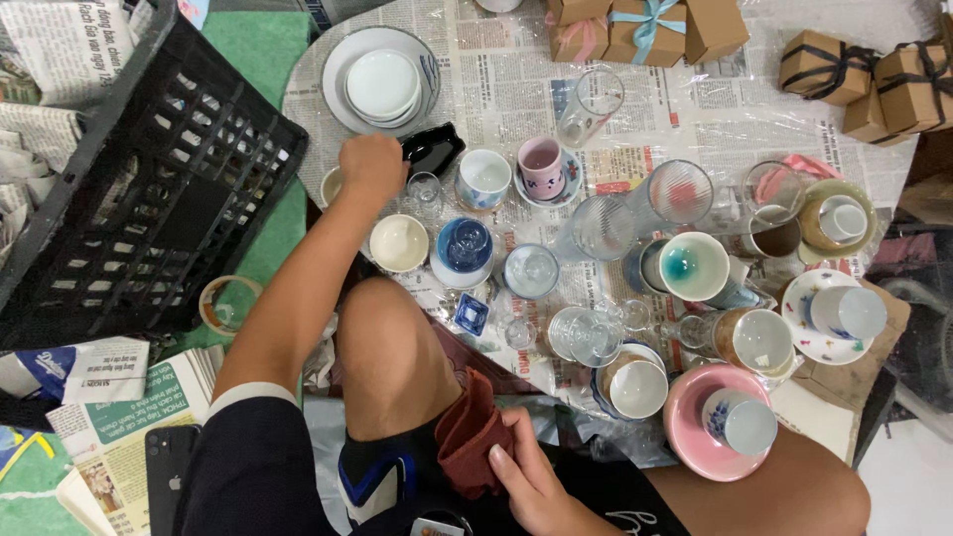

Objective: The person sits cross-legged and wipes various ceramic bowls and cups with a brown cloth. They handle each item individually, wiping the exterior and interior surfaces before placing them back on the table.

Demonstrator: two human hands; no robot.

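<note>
Brown gift boxes [635, 28] with pink and blue ribbons stand at the top; more boxes [874, 74] with dark ribbons at top right. A black phone [171, 476] lies screen-down at bottom left.

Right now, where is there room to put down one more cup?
Bare newspaper lies between the stacked white plates and the tilted clear glass, and another patch below the ribbon-tied boxes. Around the blue cup it is crowded.

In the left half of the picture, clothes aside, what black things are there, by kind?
Crate: 1
Dish, in left hand: 1
Phone: 1
Total: 3
</note>
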